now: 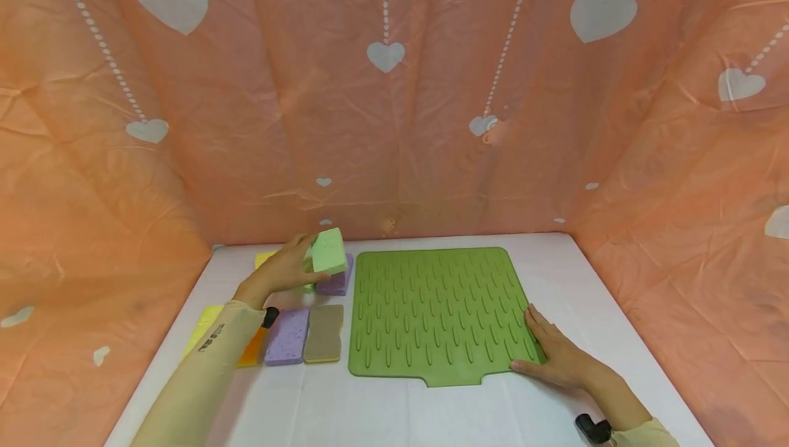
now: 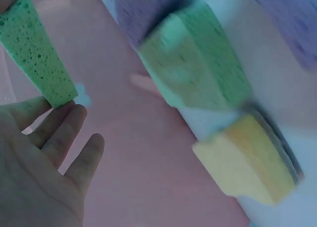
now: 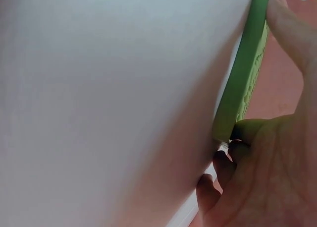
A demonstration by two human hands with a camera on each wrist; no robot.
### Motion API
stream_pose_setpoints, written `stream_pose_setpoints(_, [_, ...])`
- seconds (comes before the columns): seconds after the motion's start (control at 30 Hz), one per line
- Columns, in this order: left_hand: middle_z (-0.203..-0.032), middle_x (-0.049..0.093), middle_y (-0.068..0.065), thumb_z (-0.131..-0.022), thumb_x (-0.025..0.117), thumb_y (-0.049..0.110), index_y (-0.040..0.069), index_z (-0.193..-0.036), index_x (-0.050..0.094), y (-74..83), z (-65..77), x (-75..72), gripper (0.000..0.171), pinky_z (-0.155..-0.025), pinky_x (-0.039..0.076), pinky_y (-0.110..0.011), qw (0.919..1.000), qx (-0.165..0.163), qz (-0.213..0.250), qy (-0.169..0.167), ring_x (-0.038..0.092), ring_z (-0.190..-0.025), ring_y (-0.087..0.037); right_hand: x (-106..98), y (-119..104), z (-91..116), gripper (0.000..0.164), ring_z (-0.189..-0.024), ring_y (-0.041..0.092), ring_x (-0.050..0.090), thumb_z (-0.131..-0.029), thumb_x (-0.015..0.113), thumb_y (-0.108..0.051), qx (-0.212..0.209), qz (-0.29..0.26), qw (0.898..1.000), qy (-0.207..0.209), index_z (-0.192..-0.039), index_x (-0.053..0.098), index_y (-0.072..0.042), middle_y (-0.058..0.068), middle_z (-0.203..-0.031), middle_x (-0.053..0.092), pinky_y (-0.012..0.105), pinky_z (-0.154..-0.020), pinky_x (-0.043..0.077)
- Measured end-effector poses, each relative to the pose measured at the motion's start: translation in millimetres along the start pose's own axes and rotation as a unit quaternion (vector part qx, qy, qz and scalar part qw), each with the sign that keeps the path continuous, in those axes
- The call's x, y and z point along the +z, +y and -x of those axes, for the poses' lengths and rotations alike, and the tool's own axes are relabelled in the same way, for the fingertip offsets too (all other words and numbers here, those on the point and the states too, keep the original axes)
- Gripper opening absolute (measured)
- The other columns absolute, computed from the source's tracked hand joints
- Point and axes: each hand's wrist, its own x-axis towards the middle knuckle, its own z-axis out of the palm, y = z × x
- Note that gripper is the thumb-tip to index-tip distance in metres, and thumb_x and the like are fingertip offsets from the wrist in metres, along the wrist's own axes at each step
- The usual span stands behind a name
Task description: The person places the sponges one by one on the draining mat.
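My left hand pinches a light green sponge between thumb and fingers, raised above other sponges at the back left. Below it lie a purple sponge and a second green sponge, mostly covered by the hand in the head view. A yellow sponge with a dark layer is beside that one. At the front right corner of a ridged green mat, my right hand rests with thumb and fingers touching two edges of the mat.
A nearer row holds a yellow sponge, an orange one, a purple one and a grey-brown one. My left forearm partly covers this row. An orange curtain with hearts encloses the white table.
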Motion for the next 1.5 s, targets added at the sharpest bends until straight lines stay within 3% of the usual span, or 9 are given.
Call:
stream_pose_setpoints(0.3, [-0.172, 0.023, -0.03, -0.092, 0.085, 0.049, -0.004, -0.169, 0.019, 35.5, -16.9, 13.0, 0.115, -0.115, 0.044, -0.066, 0.9999, 0.01, 0.005, -0.013, 0.043, -0.148, -0.052, 1, 1, 0, 0.117, -0.157, 0.056, 0.021, -0.089, 0.084, -0.053, -0.001, 0.0, 1.0, 0.003, -0.164, 0.024, 0.013, 0.034, -0.173, 0.015, 0.072, -0.121, 0.024])
stream_pose_setpoints(0.47, [-0.172, 0.025, -0.029, -0.09, 0.082, 0.059, 0.0, -0.17, 0.02, 50.2, -25.1, 22.6, 0.118, -0.117, 0.042, -0.066, 0.9996, 0.016, 0.011, -0.02, 0.038, -0.152, -0.051, -1, -2, 1, 0.118, -0.157, 0.056, 0.02, -0.09, 0.083, -0.054, 0.007, -0.001, 1.0, -0.01, -0.165, 0.022, 0.012, 0.033, -0.174, 0.014, 0.071, -0.124, 0.022])
stream_pose_setpoints(0.73, [-0.175, 0.022, -0.022, -0.09, 0.079, 0.065, 0.008, -0.173, 0.015, 74.1, -40.3, 38.6, 0.12, -0.116, 0.046, -0.061, 0.9991, 0.026, 0.017, -0.028, 0.046, -0.149, -0.044, -2, -2, 0, 0.118, -0.156, 0.058, 0.021, -0.09, 0.082, -0.056, 0.007, 0.001, 1.0, -0.008, -0.165, 0.021, 0.012, 0.034, -0.173, 0.014, 0.072, -0.123, 0.023])
stream_pose_setpoints(0.93, [-0.177, 0.019, -0.02, -0.091, 0.079, 0.064, 0.015, -0.174, 0.009, 96.7, -49.2, 50.9, 0.12, -0.117, 0.045, -0.061, 0.9985, 0.034, 0.023, -0.037, 0.04, -0.154, -0.043, -2, -3, 1, 0.117, -0.155, 0.058, 0.021, -0.09, 0.082, -0.055, 0.004, -0.001, 1.0, -0.009, -0.164, 0.022, 0.014, 0.036, -0.172, 0.014, 0.072, -0.123, 0.024])
stream_pose_setpoints(1.27, [-0.179, 0.014, -0.018, -0.094, 0.082, 0.049, 0.009, -0.173, 0.011, 126.1, -68.9, 76.5, 0.114, -0.123, 0.039, -0.06, 0.9969, 0.057, 0.028, -0.047, 0.024, -0.162, -0.04, -1, -3, 1, 0.117, -0.156, 0.058, 0.022, -0.09, 0.083, -0.054, 0.001, 0.003, 1.0, -0.006, -0.164, 0.023, 0.014, 0.035, -0.173, 0.015, 0.071, -0.123, 0.025])
stream_pose_setpoints(1.5, [-0.177, 0.02, -0.021, -0.094, 0.082, 0.05, 0.007, -0.173, 0.013, 141.4, -80.3, 95.8, 0.113, -0.122, 0.041, -0.056, 0.9962, 0.053, 0.04, -0.057, 0.03, -0.16, -0.039, -1, -3, 1, 0.117, -0.156, 0.058, 0.022, -0.09, 0.083, -0.054, 0.002, 0.004, 1.0, -0.004, -0.163, 0.023, 0.015, 0.036, -0.172, 0.015, 0.071, -0.124, 0.024])
